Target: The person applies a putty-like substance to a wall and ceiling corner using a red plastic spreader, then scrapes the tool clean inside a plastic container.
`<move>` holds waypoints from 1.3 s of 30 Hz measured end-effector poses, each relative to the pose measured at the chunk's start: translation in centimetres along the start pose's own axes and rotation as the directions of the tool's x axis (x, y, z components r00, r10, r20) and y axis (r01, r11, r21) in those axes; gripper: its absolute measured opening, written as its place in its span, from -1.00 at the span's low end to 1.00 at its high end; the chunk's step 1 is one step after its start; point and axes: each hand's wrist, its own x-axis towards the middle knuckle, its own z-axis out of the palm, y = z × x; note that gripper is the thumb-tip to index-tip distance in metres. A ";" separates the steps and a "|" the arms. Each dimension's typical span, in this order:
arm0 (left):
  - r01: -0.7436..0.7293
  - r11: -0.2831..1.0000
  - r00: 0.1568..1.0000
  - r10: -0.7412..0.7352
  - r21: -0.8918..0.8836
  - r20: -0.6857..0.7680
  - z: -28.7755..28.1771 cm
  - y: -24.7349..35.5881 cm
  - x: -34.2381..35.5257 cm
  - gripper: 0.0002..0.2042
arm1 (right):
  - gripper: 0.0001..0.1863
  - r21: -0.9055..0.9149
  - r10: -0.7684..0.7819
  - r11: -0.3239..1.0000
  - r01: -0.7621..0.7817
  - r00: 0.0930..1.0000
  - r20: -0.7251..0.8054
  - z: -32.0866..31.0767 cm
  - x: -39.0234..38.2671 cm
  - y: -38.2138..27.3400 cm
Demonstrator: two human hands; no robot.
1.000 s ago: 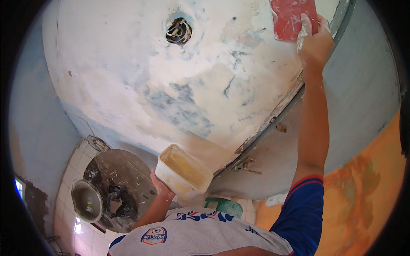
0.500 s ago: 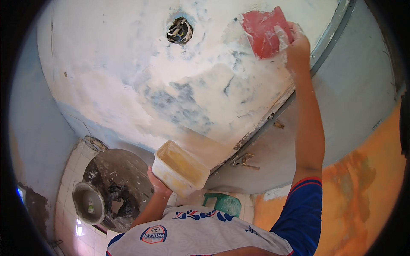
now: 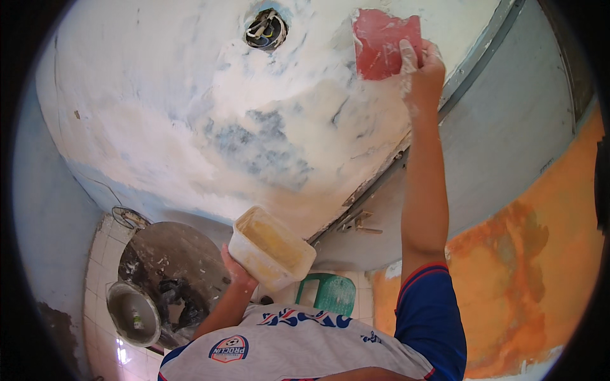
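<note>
My right hand [image 3: 420,68], whitened with paste, grips a flat red putty spreader [image 3: 381,44] by its right edge. The spreader lies against the patchy white wall [image 3: 279,89], and white filler is smeared over its face and left edge. Low in front of my body, my left hand [image 3: 239,268] holds up a cream rectangular plastic tub [image 3: 270,247] from its left side and below. Yellowish residue coats the tub's inside; the fingers under it are hidden. Grey-blue bare patches [image 3: 260,143] show on the wall between the two hands.
An open round hole with wires [image 3: 266,30] is in the wall, left of the spreader. A grey door frame [image 3: 467,79] borders the wall, with a door handle [image 3: 365,223] beside it. Below stand a round dark table [image 3: 171,251], a grey bucket [image 3: 135,314] and a green plastic chair [image 3: 337,293].
My right hand and the spreader have shifted slightly left, and the spreader has turned more upright. The view has tilted a little; the tub stays in my left hand.
</note>
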 end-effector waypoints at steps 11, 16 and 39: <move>-0.023 1.000 1.000 0.023 -0.005 -0.017 -1.2 1.6 -0.3 -0.23 | -0.72 0.029 0.036 0.999 -0.032 0.989 -0.143 2.4 -1.9 1.7; -0.058 0.998 0.998 0.057 -0.025 -0.010 -1.4 2.3 -0.5 -0.25 | -0.73 -0.063 0.020 0.997 -0.041 0.952 -0.305 2.2 -3.9 1.1; -0.301 0.954 0.952 0.300 -0.004 -0.063 2.3 5.0 2.6 -0.33 | -0.68 0.075 -0.152 0.986 0.147 0.986 0.064 -1.8 4.7 -0.7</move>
